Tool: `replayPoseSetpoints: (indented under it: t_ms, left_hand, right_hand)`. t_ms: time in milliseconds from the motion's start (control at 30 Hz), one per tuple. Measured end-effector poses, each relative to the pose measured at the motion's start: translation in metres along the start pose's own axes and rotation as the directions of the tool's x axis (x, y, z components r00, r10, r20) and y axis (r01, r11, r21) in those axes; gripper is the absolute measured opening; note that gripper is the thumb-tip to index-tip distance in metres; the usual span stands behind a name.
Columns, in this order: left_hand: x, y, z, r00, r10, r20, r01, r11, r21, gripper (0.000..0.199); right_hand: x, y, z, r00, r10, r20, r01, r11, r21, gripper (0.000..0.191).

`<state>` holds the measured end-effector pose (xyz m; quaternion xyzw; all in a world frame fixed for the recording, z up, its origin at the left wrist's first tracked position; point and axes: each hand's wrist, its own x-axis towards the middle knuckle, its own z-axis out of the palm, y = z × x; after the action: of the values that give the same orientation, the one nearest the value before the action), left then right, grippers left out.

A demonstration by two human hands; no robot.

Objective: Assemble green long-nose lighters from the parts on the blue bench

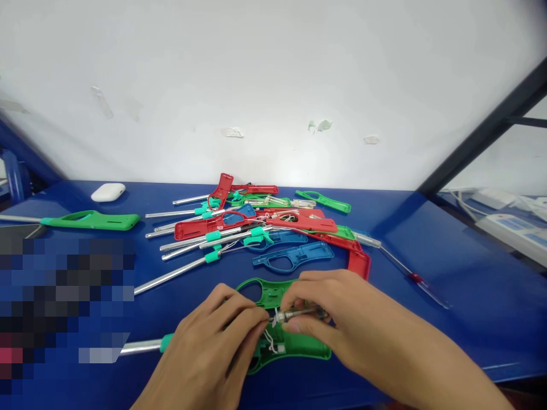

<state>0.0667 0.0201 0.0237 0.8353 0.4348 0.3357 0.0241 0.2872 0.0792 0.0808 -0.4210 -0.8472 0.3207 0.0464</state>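
Note:
My right hand (337,319) grips a small clear lighter fuel tank (301,311), its valve end pointing left. My left hand (217,347) is closed beside that end, fingertips pinched together at the valve; whatever they hold is too small and too covered to name. Under both hands lies a green lighter handle half (305,345) with thin white wires (269,341) inside. A silver lighter tube (143,346) with a teal collar (166,341) runs out to the left, partly behind my left hand. Just beyond my fingers is another green handle half (271,293).
Several red, blue (299,256) and green handle halves and silver tubes (175,274) are heaped beyond my hands. A green lighter (98,221) and a white earbud case (108,192) lie left. A screwdriver (419,279) and a power strip (513,230) are right. A wall (273,85) stands behind.

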Motion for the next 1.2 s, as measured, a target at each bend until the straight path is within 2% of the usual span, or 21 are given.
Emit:
replayPoseSetpoints:
  t_ms: [500,733,1033,1200]
  left_hand:
    - [-0.0014,0.0017,-0.0002,0.998,0.047,0.031,-0.049,0.995,0.091,0.021]
    - [-0.0017,-0.0005,-0.0001,0.997,0.076,0.03,-0.079,0.991,0.107,0.018]
    - [-0.0031,0.0011,-0.0023,0.999,0.034,0.036,-0.038,0.993,0.113,0.018]
    - [-0.0023,0.0029,0.001,1.0,0.027,0.001,-0.027,0.994,0.105,0.019]
  right_hand:
    - [0.006,-0.0048,0.0006,0.999,-0.053,0.003,0.053,0.997,-0.053,0.008]
    - [0.0045,-0.0058,0.0051,0.997,-0.079,-0.011,0.077,0.987,-0.143,0.009]
    - [0.0052,-0.0062,0.0048,0.993,-0.121,-0.016,0.116,0.98,-0.163,0.012]
    - [0.0039,-0.0069,0.0004,0.997,-0.067,-0.049,0.06,0.991,-0.121,0.009]
